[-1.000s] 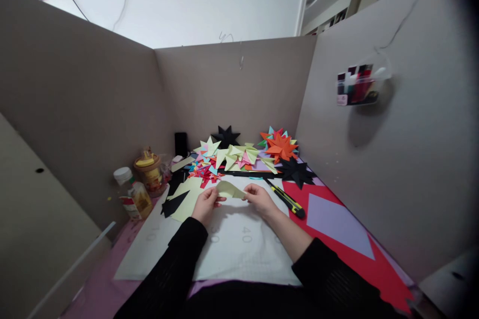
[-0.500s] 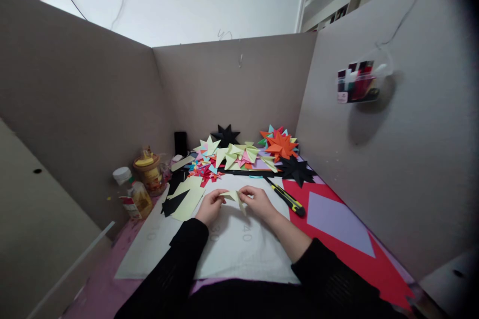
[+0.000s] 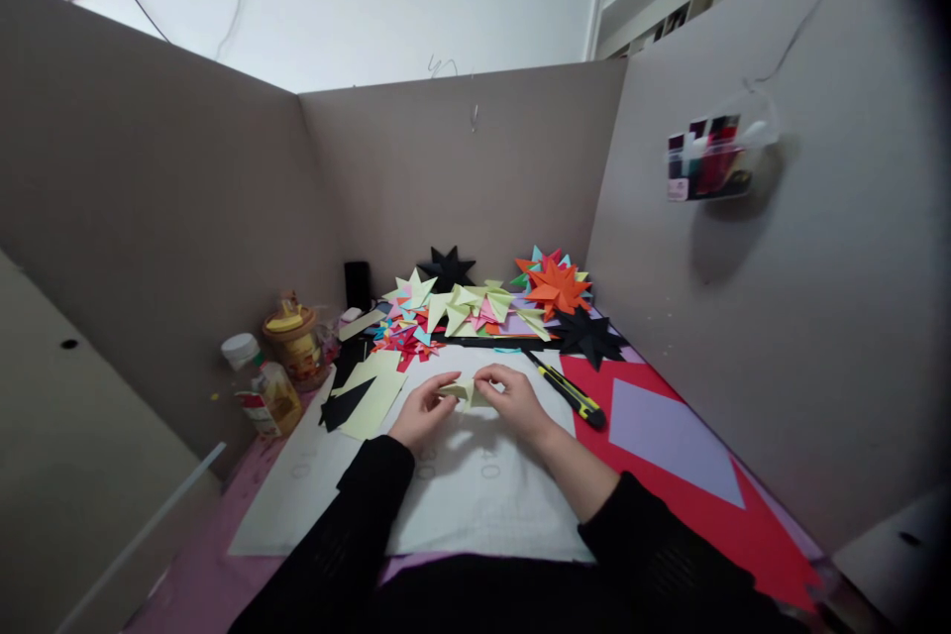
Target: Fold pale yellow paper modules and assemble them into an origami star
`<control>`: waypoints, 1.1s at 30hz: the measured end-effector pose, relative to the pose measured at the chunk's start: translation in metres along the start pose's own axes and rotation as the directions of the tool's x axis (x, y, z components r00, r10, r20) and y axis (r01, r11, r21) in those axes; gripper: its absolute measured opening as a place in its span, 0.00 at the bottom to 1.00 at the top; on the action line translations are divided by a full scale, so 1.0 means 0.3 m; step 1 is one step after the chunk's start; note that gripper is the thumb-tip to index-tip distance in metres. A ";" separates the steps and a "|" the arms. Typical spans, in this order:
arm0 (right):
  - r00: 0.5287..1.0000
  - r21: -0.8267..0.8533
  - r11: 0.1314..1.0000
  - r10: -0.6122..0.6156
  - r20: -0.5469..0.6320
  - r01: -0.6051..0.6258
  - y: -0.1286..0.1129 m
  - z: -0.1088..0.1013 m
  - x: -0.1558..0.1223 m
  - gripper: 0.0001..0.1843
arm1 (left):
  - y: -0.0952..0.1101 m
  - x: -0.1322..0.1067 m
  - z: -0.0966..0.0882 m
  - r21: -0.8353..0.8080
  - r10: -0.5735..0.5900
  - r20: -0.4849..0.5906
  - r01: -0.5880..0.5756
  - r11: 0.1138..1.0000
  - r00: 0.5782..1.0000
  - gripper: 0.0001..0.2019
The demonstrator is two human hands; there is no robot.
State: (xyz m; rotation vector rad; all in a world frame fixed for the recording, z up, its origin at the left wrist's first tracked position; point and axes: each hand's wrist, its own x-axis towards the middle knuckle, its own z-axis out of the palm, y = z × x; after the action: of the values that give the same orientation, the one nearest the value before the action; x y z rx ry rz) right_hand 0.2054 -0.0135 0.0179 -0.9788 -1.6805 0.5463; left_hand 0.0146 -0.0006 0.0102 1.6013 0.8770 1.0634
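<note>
A small piece of folded pale-yellow paper point(image 3: 465, 392) is held between my two hands above the white sheet point(image 3: 475, 505). My left hand point(image 3: 427, 408) pinches its left end between thumb and fingers. On the other end, the fingertips of my right hand point(image 3: 512, 396) are closed. Part of the folds hides behind my fingers. To the left lie pale-yellow paper pieces point(image 3: 380, 398) and a black paper piece point(image 3: 348, 404). Right of my right hand rests a yellow and black utility knife point(image 3: 572, 394).
Behind my hands are folded pale-yellow pieces point(image 3: 465, 309), an orange paper star point(image 3: 557, 287) and black paper stars point(image 3: 589, 335). Red paper point(image 3: 669, 475) with a lilac sheet point(image 3: 673, 436) lies at right. A bottle point(image 3: 271, 401) and a jar point(image 3: 297, 347) stand left. Grey panels surround the table.
The folded paper has been turned and its flaps brought closer together; the piece that hung down by my right fingers no longer shows. My left fingers have spread slightly around it.
</note>
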 end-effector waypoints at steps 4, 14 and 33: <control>0.989 -0.085 0.986 -0.143 0.043 0.146 0.004 -0.005 -0.001 0.07 | 0.013 0.000 -0.015 0.037 0.006 -0.043 -0.004 0.999 0.999 0.22; 0.945 -0.212 0.921 -0.316 0.088 0.327 -0.003 0.008 -0.003 0.07 | -0.014 -0.004 -0.003 -0.114 -0.093 -0.065 0.085 0.990 0.994 0.17; 0.909 -0.096 0.907 -0.398 0.118 0.410 -0.073 0.013 0.012 0.09 | 0.015 -0.011 0.031 0.024 0.054 -0.245 -0.049 0.998 0.968 0.12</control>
State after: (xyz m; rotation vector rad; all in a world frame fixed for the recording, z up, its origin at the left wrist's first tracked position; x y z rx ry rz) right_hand 0.1940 -0.0225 0.0352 -0.6623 -1.9554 0.2193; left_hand 0.0223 -0.0079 0.0125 1.5343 1.0151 1.3148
